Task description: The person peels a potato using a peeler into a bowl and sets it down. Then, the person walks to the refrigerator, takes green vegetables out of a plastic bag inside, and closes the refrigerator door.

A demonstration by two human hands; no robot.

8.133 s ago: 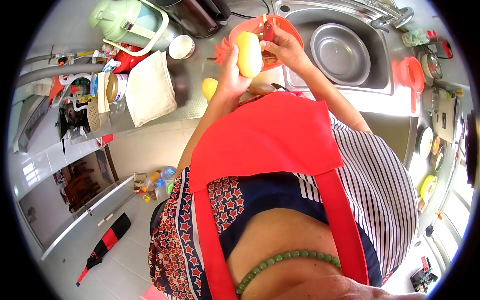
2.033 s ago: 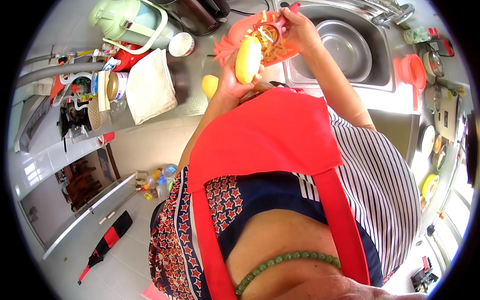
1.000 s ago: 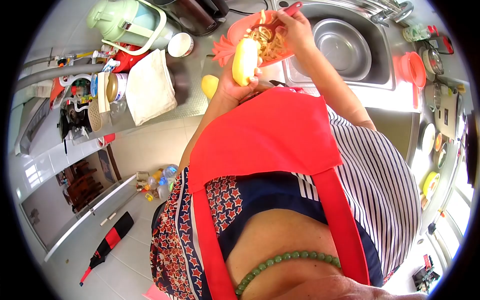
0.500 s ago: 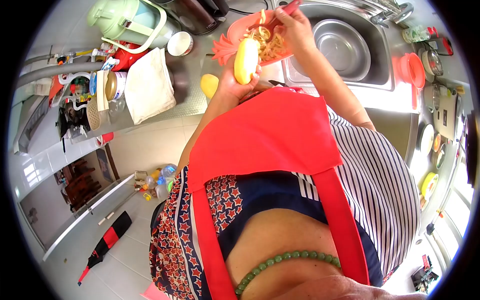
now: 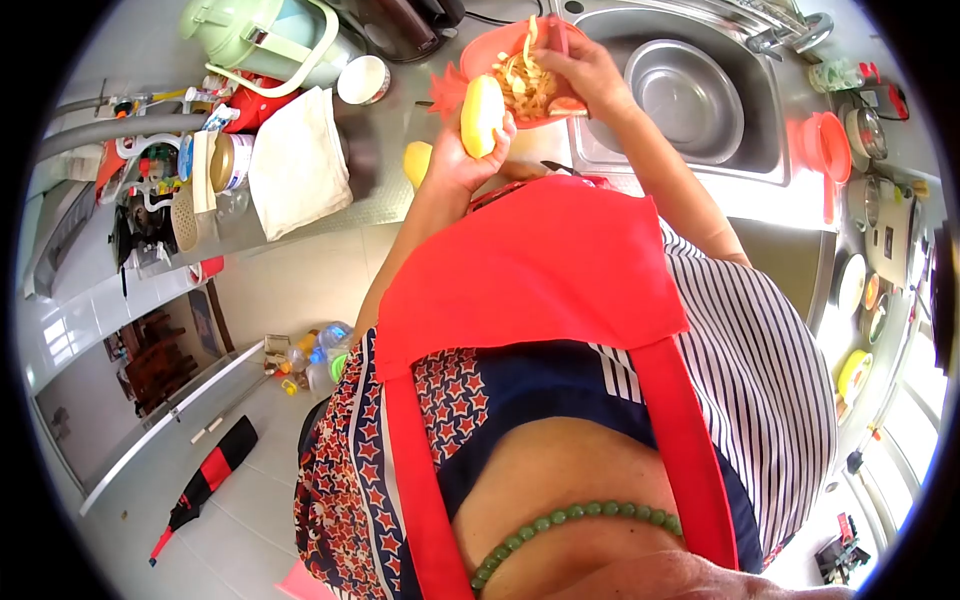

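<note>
Potato point(image 5: 482, 115) clasped in left hand point(image 5: 470, 160) looks mostly peeled (leftover skin unclear), second potato point(image 5: 416, 163) appears bare; right hand point(image 5: 588, 75) grips peeler point(image 5: 558, 40) beside peelings point(image 5: 525, 88).

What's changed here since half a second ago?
The red peeler in the right hand swung from slanting up-right to nearly upright. The left hand shifted slightly left with the yellow produce. Nothing was taken hold of or let go. The orange bowl and steel basin stayed put.

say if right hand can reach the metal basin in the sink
Probably yes: nothing visible blocks the way from the right hand to the metal basin, though the red handle in its grip may need setting down.
</note>
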